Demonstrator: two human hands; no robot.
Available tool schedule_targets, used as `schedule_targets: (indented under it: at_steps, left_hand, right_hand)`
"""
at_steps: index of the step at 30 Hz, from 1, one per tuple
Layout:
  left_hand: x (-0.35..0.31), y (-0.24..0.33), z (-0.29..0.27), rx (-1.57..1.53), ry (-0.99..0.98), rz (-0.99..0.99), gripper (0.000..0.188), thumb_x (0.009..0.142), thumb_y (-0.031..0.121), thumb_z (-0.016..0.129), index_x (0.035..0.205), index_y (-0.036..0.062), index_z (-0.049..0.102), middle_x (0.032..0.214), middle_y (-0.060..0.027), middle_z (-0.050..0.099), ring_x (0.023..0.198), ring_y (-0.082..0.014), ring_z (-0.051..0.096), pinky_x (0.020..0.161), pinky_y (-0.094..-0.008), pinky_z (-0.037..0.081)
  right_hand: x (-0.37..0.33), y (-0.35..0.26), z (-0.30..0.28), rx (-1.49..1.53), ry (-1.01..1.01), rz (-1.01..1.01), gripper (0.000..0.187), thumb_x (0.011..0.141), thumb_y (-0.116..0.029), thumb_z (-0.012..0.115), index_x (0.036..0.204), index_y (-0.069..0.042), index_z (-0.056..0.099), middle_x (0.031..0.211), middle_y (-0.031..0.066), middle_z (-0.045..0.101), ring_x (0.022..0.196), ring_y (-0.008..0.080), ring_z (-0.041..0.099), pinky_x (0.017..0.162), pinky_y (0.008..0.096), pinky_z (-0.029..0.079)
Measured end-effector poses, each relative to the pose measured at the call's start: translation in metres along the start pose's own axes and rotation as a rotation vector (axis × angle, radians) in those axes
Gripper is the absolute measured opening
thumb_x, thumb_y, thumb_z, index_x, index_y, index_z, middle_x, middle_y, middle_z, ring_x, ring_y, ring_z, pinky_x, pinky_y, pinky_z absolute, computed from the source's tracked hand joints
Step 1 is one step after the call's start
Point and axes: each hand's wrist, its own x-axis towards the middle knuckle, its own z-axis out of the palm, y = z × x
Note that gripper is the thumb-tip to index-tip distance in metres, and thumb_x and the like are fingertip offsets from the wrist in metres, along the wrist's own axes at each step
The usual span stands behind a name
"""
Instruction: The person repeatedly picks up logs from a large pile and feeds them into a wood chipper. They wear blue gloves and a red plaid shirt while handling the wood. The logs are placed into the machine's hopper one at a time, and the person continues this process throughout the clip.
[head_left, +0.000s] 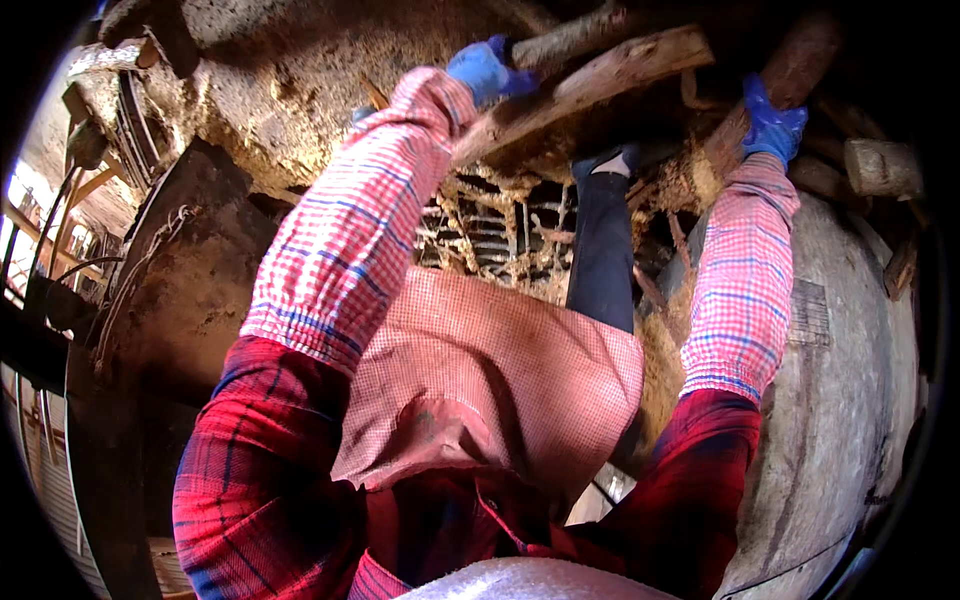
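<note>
Both of my hands wear blue gloves, with red-and-white checked sleeve covers above them. At the top middle, my left hand (pixel 484 72) is closed on the near end of a round log (pixel 568 40). Just below it, a split log (pixel 610 75) with a pale cut face runs up to the right. My right hand (pixel 772 122) grips a thicker reddish-brown log (pixel 800 62) at the upper right, its thumb laid along the wood. The far ends of the logs fade into shadow.
Between my arms lies a crusted metal grate (pixel 500 235) beside my dark-trousered leg (pixel 602 250). A short log (pixel 882 168) and other wood lie at the right, above a large grey board (pixel 830 400). A rusty metal sheet (pixel 185 290) stands left.
</note>
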Motion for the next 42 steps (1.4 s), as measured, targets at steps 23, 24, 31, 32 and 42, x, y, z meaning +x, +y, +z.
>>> schedule_targets:
  at_steps: [23,24,31,32,42]
  left_hand:
    - [-0.053,0.029,0.01,-0.474,-0.584,-0.018,0.048,0.075,0.03,0.085,0.109,0.0006,0.067,0.099,-0.0038,0.068,0.089,-0.0127,0.061,0.08,-0.029,0.052]
    - [-0.069,0.039,0.007,-0.563,-0.569,-0.052,0.051,0.076,0.03,0.084,0.112,-0.0007,0.065,0.102,-0.005,0.068,0.091,-0.0133,0.062,0.081,-0.0294,0.052]
    - [-0.248,0.169,-0.059,-0.368,-0.376,-0.038,0.061,0.078,0.037,0.078,0.124,-0.0017,0.061,0.109,-0.0094,0.067,0.098,-0.0186,0.062,0.089,-0.0334,0.049]
    - [-0.264,0.175,-0.07,-0.388,-0.351,-0.017,0.059,0.079,0.038,0.077,0.121,-0.0009,0.062,0.107,-0.0088,0.067,0.096,-0.0179,0.062,0.088,-0.0325,0.05]
    - [-0.498,0.398,-0.194,-0.968,0.083,0.242,0.039,0.091,0.025,0.063,0.127,0.0081,0.061,0.121,-0.0057,0.064,0.118,-0.0188,0.056,0.107,-0.0358,0.039]
  right_hand:
    - [-0.301,0.081,0.089,1.275,-0.567,0.602,0.041,0.084,-0.009,0.061,0.124,-0.001,0.06,0.122,0.0074,0.062,0.113,0.0206,0.057,0.102,0.0341,0.044]
    - [-0.315,0.059,0.066,1.291,-0.527,0.597,0.043,0.082,-0.01,0.063,0.124,-0.002,0.059,0.121,0.0066,0.061,0.113,0.0217,0.057,0.102,0.0351,0.044]
    - [-0.393,-0.042,-0.101,1.458,-0.73,0.606,0.057,0.074,-0.014,0.075,0.127,-0.004,0.056,0.118,0.006,0.06,0.113,0.0225,0.056,0.101,0.0379,0.045]
    - [-0.403,-0.043,-0.113,1.503,-0.769,0.56,0.055,0.075,-0.013,0.075,0.126,-0.004,0.056,0.118,0.0059,0.061,0.111,0.0225,0.057,0.102,0.0378,0.045]
    - [-0.401,-0.234,-0.361,1.511,-0.905,-0.139,0.052,0.079,-0.022,0.078,0.123,-0.007,0.056,0.108,0.0036,0.062,0.099,0.0198,0.062,0.088,0.0377,0.053]
